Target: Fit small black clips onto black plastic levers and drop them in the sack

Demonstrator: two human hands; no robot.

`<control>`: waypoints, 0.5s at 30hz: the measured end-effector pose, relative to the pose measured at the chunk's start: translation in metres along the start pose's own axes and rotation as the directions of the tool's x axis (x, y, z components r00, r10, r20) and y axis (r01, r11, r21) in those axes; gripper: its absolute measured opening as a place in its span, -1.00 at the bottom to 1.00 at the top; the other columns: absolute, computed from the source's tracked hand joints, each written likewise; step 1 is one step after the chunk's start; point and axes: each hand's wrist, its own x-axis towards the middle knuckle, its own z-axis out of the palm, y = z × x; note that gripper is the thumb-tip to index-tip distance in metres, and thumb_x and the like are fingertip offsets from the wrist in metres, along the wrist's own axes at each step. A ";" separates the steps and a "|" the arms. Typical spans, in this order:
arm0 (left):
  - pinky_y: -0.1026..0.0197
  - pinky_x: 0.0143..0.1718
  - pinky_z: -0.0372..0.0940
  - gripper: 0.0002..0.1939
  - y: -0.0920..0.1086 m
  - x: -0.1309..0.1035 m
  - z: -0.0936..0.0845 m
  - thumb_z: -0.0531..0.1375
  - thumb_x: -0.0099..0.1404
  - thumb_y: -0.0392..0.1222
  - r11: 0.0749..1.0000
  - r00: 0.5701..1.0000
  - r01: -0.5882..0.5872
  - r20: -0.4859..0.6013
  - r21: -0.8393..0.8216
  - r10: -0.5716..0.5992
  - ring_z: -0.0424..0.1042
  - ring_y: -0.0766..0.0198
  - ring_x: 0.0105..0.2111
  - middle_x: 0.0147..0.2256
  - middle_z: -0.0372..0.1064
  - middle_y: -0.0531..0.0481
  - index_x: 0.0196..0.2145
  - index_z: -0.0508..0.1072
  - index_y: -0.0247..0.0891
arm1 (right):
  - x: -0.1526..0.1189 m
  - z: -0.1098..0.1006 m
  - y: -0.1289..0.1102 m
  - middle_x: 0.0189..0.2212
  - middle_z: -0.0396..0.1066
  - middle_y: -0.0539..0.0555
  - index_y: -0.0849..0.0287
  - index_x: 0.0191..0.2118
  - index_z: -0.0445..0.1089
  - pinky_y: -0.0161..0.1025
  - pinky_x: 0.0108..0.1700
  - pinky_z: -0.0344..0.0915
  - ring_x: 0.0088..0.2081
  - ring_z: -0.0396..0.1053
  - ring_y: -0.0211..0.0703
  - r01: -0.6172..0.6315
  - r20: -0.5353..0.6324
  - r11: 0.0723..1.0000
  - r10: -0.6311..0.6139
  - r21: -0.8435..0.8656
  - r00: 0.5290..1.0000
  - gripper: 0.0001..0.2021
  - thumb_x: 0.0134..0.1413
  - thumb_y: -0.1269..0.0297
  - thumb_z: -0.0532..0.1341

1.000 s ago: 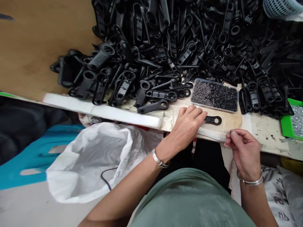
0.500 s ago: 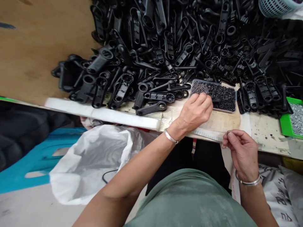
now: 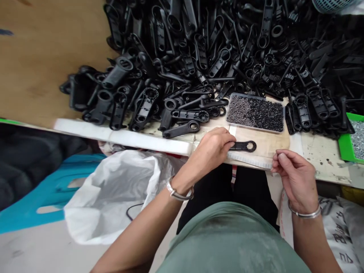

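At the table's front edge my left hand [image 3: 215, 147] is closed on one end of a black plastic arm [image 3: 247, 146]; the arm's ringed end points right and lies on the worn board. Just behind it sits a clear tray [image 3: 256, 129] of small dark parts, brownish on the left and black on the right. My right hand [image 3: 295, 171] is at the front edge to the right, thumb and fingertips pinched together; anything between them is too small to make out.
A large heap of black plastic arms [image 3: 148, 106] covers the table's back and left. A green bin [image 3: 344, 140] of silvery parts stands right. An open white bag [image 3: 113, 197] hangs below the front left edge.
My left hand has moved from the clear tray left and toward the front edge, where a black arm now shows in it. The right hand has shifted slightly right, still pinched.
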 end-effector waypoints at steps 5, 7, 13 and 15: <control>0.15 -0.18 0.25 -0.77 -0.002 0.022 0.001 0.12 0.38 -0.24 0.997 1.000 0.022 -0.010 0.070 -0.021 0.41 0.19 -0.25 -0.31 0.47 -0.08 -0.33 0.56 -0.29 | 0.008 0.002 -0.003 -0.44 0.55 0.07 0.17 -0.32 0.57 -0.32 -0.45 0.51 -0.49 0.48 -0.26 0.047 -0.033 0.997 -0.049 -0.069 0.998 -0.80 -0.13 0.25 0.47; 0.13 -0.19 0.22 -0.77 -0.001 0.038 0.002 0.10 0.37 -0.27 0.993 0.999 0.024 -0.028 0.116 -0.021 0.40 0.16 -0.23 -0.31 0.46 -0.08 -0.33 0.56 -0.28 | 0.010 0.001 -0.003 -0.42 0.55 0.07 0.17 -0.30 0.57 -0.29 -0.44 0.52 -0.48 0.49 -0.24 0.064 -0.032 0.994 -0.067 -0.089 0.997 -0.80 -0.11 0.26 0.46; 0.10 -0.18 0.11 -0.73 0.002 0.081 0.009 0.03 0.32 -0.41 0.970 0.996 -0.037 0.083 0.241 0.017 0.35 0.14 -0.21 -0.33 0.42 -0.07 -0.34 0.53 -0.27 | 0.011 -0.006 -0.002 -0.44 0.55 0.05 0.16 -0.29 0.56 -0.32 -0.47 0.51 -0.50 0.48 -0.26 0.061 -0.025 0.988 -0.065 -0.145 0.998 -0.82 -0.06 0.26 0.44; 0.08 -0.15 0.09 -0.74 0.002 0.088 0.014 0.04 0.30 -0.43 0.963 0.989 -0.105 0.128 0.247 0.075 0.33 0.14 -0.19 -0.33 0.41 -0.05 -0.35 0.51 -0.26 | 0.011 -0.008 0.000 -0.44 0.54 0.04 0.16 -0.29 0.55 -0.33 -0.47 0.50 -0.51 0.47 -0.27 0.068 -0.019 0.986 -0.072 -0.154 0.997 -0.83 -0.05 0.26 0.43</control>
